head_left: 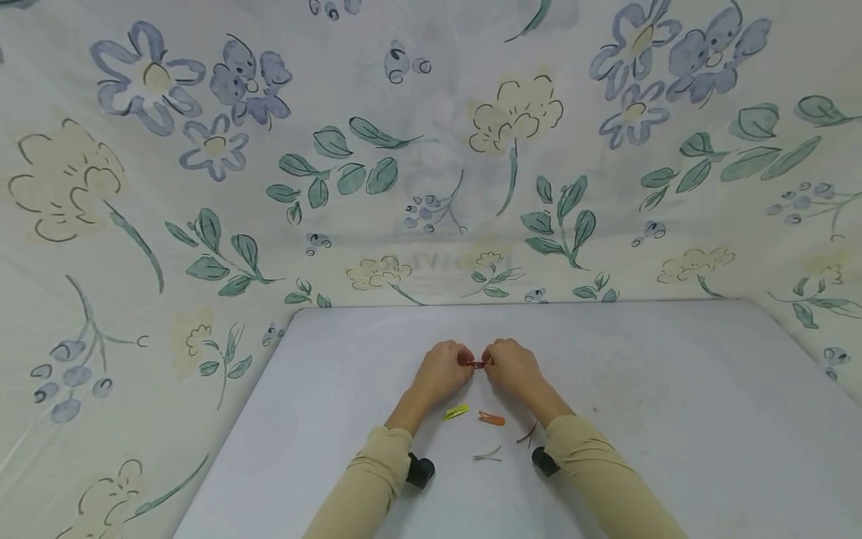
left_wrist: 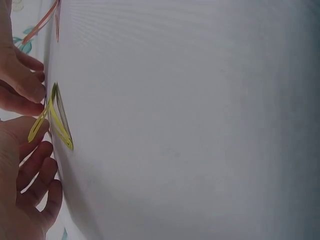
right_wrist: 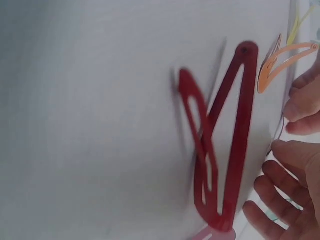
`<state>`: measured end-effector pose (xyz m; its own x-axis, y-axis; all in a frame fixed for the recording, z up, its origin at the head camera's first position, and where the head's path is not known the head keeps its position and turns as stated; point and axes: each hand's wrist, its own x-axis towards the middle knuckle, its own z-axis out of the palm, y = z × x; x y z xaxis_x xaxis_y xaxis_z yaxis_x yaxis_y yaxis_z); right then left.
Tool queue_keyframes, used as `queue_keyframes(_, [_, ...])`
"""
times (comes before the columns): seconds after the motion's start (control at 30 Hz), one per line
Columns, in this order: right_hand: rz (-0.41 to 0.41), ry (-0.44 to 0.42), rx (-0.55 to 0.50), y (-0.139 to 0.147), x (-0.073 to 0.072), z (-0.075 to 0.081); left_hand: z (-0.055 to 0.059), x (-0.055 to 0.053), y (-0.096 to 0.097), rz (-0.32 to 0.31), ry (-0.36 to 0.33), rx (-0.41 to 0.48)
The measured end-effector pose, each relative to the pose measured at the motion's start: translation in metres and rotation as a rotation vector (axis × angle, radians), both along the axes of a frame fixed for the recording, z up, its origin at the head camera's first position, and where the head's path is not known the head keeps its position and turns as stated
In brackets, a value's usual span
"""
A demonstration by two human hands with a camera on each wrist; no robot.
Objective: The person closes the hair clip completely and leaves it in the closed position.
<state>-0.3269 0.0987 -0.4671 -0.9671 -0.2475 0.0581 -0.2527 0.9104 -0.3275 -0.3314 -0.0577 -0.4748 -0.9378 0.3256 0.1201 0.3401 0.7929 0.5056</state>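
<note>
Toward the far side of the white table, my left hand (head_left: 441, 372) and right hand (head_left: 515, 368) face each other and pinch a small dark red hair clip (head_left: 477, 364) from its two ends. Fingertips cover most of the clip; in the right wrist view it is only a thin line beside the right hand (right_wrist: 297, 182). Nearer to me lie a yellow snap hair clip (head_left: 456, 412) and an orange one (head_left: 491, 418), both with their arms sprung apart. A red snap clip (right_wrist: 243, 130) lies sprung apart by my right forearm, and a pale clip (head_left: 488, 455) lies nearest me.
A floral cloth (head_left: 431, 217) hangs behind the table and down its sides. White tabletop (head_left: 673, 419) extends to both sides of my arms. Black wrist cameras (head_left: 420, 471) sit under both sleeve cuffs, close to the loose clips.
</note>
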Motion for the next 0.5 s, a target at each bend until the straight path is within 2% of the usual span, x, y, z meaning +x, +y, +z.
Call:
queue_keyframes(0.23, [0.019, -0.038, -0.071, 0.0052, 0.0004, 0.0012, 0.003, 0.0031, -0.0036, 0.0, -0.014, 0.01])
queue_keyframes(0.5, [0.002, -0.071, -0.123, 0.0082, 0.0037, 0.002, 0.0061, 0.0072, -0.0084, -0.004, 0.001, 0.029])
